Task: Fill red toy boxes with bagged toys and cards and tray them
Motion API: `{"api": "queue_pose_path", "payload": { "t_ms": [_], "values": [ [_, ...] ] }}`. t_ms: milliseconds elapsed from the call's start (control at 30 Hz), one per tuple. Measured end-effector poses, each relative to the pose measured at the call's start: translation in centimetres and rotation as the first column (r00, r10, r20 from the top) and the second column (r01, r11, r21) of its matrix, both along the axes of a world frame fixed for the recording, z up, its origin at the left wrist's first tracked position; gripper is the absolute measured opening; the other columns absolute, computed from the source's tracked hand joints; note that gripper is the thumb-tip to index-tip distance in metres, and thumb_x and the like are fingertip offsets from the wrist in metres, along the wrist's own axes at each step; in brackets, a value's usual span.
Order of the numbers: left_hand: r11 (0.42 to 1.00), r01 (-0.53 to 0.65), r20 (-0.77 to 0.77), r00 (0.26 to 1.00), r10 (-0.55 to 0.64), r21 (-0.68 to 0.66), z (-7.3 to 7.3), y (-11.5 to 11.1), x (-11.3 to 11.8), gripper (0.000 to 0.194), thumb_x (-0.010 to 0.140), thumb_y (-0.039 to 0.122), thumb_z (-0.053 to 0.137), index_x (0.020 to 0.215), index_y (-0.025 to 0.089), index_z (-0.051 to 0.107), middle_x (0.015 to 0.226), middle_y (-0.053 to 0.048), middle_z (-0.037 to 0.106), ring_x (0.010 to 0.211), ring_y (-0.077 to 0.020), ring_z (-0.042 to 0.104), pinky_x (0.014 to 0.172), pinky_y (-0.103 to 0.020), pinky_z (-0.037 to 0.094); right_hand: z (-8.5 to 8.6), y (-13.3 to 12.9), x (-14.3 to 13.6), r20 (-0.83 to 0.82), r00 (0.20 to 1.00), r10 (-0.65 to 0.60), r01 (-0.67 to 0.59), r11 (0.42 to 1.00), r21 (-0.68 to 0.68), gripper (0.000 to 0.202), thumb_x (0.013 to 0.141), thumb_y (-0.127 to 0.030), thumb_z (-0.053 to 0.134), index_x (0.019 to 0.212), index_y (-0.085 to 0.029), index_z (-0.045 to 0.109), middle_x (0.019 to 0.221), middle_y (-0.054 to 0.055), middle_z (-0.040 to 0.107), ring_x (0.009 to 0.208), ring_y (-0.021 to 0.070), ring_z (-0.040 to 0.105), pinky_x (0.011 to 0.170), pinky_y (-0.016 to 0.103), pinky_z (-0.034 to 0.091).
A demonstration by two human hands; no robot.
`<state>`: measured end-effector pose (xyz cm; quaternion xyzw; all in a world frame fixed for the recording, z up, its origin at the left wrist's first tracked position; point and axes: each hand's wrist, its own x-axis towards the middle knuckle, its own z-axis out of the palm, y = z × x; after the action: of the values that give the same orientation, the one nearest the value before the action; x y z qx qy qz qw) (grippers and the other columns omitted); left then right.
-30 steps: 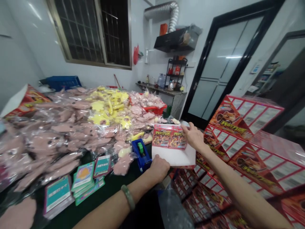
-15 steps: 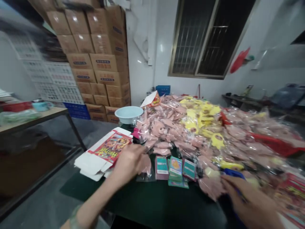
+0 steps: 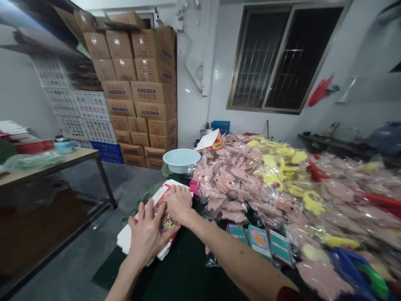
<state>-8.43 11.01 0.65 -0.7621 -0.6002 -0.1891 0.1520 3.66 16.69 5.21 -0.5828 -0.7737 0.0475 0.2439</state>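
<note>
On the table's left side lies a small stack of flattened red-and-white printed boxes. My left hand rests on the near part of the top box, its fingers spread. Across the far part of that box is my right hand, fingers bent together on the cardboard; their tips are partly hidden. Stacks of teal-backed cards and an orange-pictured card lie beyond my right forearm. A heap of pink toy figures in clear bags stands past them, with yellow ones among it.
A pale blue basin sits behind the boxes, beside an upright printed carton. At lower right is a blue container with a green ring-like item. Brown cartons are stacked along the wall. A side table stands left.
My right hand has left the blue item at right and crossed over to the boxes. My left hand has shifted onto the top box's near part. The camera view has turned left.
</note>
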Motion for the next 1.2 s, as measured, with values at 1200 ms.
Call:
{"api": "queue_pose_path", "payload": {
  "t_ms": [1200],
  "values": [
    [0.519,0.855,0.999,-0.035,0.034,0.012,-3.7,-9.2,18.4,0.034,0.072,0.028,0.070,0.103,0.014,0.061,0.091,-0.006,0.072,0.080,-0.0187,0.069,0.076,-0.030,0.056,-3.6,-22.7,22.5,-0.732,0.668,-0.133,0.459,0.848,0.264,0.027,0.079,-0.023,0.062,0.099,-0.021,0.044,0.090,0.004,0.061,0.079,0.0176,0.063,0.066,0.031,0.053]
  ]
}}
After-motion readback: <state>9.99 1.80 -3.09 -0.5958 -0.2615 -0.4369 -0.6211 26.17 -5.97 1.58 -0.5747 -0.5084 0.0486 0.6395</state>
